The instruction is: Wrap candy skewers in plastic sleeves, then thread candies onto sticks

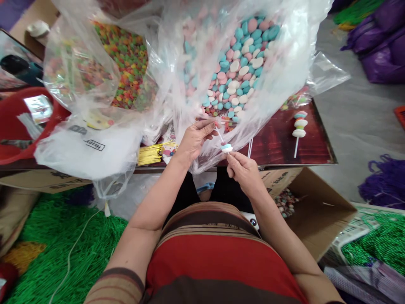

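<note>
My right hand (243, 168) pinches the lower end of a thin white stick (220, 135). On that stick sit a white and a pale blue candy piece (226, 147), with a small dark reddish piece just above them. At the stick's upper tip, my left hand (198, 139) is closed, thumb and forefinger pinching a small red ring bead (216, 124). Just beyond my hands an open clear plastic bag (286, 55) holds many pink, blue and white candy pieces (233, 84), with some small colored rings near its mouth.
A stick stacked with candies (300, 124) lies right on the dark red table (272, 141). To the left are a bag of colored ring beads (129, 63), yellow twist ties (149, 155) and a red basin (52, 122). An open cardboard box (319, 211) stands below the table, right.
</note>
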The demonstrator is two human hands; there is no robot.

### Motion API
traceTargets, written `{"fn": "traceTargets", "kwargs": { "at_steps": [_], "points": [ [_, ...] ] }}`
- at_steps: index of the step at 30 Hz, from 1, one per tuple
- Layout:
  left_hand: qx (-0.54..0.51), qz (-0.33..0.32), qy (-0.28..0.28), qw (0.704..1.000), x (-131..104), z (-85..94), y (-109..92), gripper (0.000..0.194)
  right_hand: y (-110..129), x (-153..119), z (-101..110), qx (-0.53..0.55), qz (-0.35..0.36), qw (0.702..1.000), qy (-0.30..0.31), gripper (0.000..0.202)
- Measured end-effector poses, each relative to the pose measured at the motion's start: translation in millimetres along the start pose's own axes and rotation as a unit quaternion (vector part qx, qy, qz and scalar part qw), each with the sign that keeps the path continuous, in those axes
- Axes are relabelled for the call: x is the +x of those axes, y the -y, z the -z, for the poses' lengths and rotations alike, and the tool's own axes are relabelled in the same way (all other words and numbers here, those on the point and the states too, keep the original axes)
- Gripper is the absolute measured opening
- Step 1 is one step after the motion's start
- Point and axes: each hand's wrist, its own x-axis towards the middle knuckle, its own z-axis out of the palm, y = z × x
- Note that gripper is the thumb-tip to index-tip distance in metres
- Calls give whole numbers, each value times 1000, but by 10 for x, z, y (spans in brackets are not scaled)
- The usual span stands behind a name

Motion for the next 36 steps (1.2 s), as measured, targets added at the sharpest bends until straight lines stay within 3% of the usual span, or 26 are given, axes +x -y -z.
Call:
{"fn": "traceTargets", "kwargs": {
  "at_steps": [18, 22, 25, 28, 31, 34, 36],
  "points": [
    [-4, 30, -5, 1000, -135, -118, 15, 26, 22, -44, -9, 8, 19, 1000, 6, 45],
    [36, 51, 61, 996, -214, -151, 87, 38, -12, 13, -7, 35, 19, 999, 4, 49],
    [152, 21, 123, 980, -196, -181, 42, 45, -44, 86, -10, 99, 0, 995, -8, 52],
    [340, -79, 108, 931, 53, -207, -102, 41, -49, 132, -15, 154, -11, 988, -27, 52],
    [511, -172, 32, 842, 463, -199, -225, 25, -38, 129, -13, 179, -14, 983, -39, 50],
    [638, -181, -39, 748, 792, -135, -266, 19, -45, 101, 1, 190, -19, 980, -46, 50],
    [693, -157, -65, 701, 899, -78, -261, 28, -64, 88, 16, 194, -21, 980, -50, 50]
  ]
}}
